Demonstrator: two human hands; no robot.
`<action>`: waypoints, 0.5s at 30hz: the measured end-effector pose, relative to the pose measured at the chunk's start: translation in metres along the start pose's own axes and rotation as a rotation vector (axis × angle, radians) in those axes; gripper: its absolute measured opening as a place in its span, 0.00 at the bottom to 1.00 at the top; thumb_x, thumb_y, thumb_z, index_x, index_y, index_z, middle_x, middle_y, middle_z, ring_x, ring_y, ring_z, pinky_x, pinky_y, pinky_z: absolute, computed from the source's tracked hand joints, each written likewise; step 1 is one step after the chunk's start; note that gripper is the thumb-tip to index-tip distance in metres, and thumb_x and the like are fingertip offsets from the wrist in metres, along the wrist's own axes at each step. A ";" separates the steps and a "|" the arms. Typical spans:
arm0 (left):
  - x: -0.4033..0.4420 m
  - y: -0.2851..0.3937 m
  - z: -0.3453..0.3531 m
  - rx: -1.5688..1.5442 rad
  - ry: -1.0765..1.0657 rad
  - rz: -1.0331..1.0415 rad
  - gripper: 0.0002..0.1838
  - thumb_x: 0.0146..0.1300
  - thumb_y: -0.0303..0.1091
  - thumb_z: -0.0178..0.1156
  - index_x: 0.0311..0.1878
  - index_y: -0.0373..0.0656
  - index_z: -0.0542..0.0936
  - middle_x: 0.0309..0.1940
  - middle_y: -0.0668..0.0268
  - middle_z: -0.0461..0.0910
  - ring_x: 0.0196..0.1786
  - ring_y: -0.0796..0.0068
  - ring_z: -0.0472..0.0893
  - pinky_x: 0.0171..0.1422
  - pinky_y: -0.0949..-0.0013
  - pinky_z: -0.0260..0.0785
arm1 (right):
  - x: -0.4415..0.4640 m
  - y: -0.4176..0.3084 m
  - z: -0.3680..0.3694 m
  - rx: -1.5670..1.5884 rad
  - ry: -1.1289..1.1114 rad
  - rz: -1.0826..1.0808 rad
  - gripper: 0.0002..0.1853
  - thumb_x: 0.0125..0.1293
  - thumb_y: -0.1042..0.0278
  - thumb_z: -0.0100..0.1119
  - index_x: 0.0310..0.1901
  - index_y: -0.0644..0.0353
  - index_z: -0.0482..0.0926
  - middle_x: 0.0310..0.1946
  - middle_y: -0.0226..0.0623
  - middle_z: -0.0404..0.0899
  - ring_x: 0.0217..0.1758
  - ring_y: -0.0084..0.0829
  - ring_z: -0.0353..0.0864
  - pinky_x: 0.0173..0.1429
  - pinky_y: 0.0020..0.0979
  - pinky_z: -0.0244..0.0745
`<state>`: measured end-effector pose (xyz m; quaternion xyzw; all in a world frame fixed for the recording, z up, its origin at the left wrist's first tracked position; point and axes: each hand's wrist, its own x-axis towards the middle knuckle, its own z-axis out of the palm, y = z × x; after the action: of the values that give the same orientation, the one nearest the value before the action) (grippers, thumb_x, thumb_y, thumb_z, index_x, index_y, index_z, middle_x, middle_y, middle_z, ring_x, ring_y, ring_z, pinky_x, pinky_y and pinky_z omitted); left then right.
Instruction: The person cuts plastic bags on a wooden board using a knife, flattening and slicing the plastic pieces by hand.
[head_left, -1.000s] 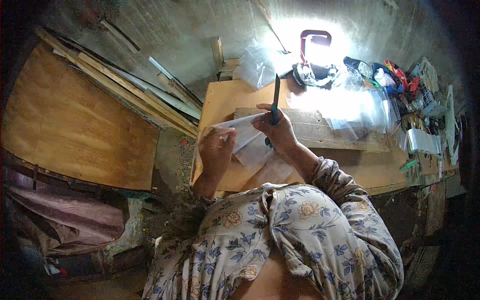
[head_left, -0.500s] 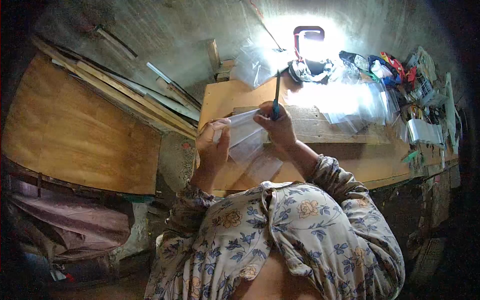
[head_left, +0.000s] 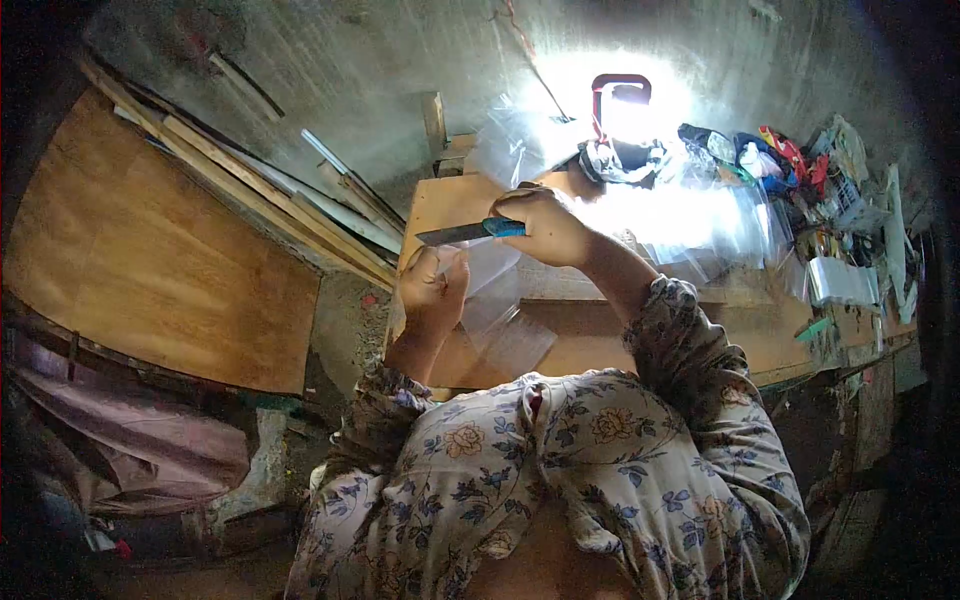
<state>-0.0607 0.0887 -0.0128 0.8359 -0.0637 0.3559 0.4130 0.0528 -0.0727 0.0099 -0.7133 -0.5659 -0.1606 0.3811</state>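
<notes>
My right hand (head_left: 552, 228) is closed around the blue handle of a knife (head_left: 462, 235). The blade points left, above the fingertips of my left hand (head_left: 436, 287). Those fingers are pinched on a clear plastic sheet (head_left: 490, 262), which stretches to the right beneath the blade and hangs down over the table. Whether my right fingers also hold the sheet is hidden. Below it, another piece of clear plastic (head_left: 520, 342) lies near the table's front edge.
A bright lamp (head_left: 622, 110) stands at the back of the wooden table (head_left: 640, 335). Stacked clear plastic sheets (head_left: 720, 225) lie beside it, with a cluttered basket (head_left: 850, 210) at the right. Wooden planks (head_left: 250, 185) and a plywood board (head_left: 160, 250) are on the left.
The knife has swung from upright to nearly level, its blade now pointing left toward my left hand. My right hand has turned and moved slightly left.
</notes>
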 end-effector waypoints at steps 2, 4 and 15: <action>-0.001 -0.005 0.002 -0.025 0.012 -0.010 0.04 0.53 0.26 0.58 0.32 0.36 0.77 0.29 0.61 0.78 0.32 0.70 0.77 0.37 0.69 0.68 | 0.001 0.002 0.002 0.015 -0.008 0.012 0.08 0.50 0.68 0.59 0.29 0.62 0.72 0.26 0.41 0.73 0.32 0.43 0.72 0.38 0.37 0.64; 0.000 -0.006 0.001 -0.051 0.021 -0.018 0.04 0.53 0.25 0.58 0.32 0.36 0.77 0.28 0.61 0.78 0.31 0.70 0.77 0.36 0.69 0.68 | 0.002 0.003 0.004 -0.006 0.000 0.009 0.08 0.49 0.68 0.59 0.28 0.62 0.72 0.26 0.41 0.73 0.32 0.43 0.72 0.37 0.37 0.64; -0.006 -0.019 0.005 0.214 0.178 0.192 0.13 0.47 0.28 0.65 0.38 0.38 0.76 0.40 0.56 0.76 0.45 0.63 0.75 0.50 0.65 0.66 | 0.069 -0.020 -0.024 -0.237 -0.174 -0.082 0.08 0.48 0.67 0.59 0.26 0.61 0.72 0.24 0.42 0.72 0.33 0.45 0.73 0.36 0.40 0.67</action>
<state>-0.0544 0.0961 -0.0311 0.8303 -0.0685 0.4710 0.2898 0.0601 -0.0411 0.0787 -0.7408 -0.6024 -0.1794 0.2369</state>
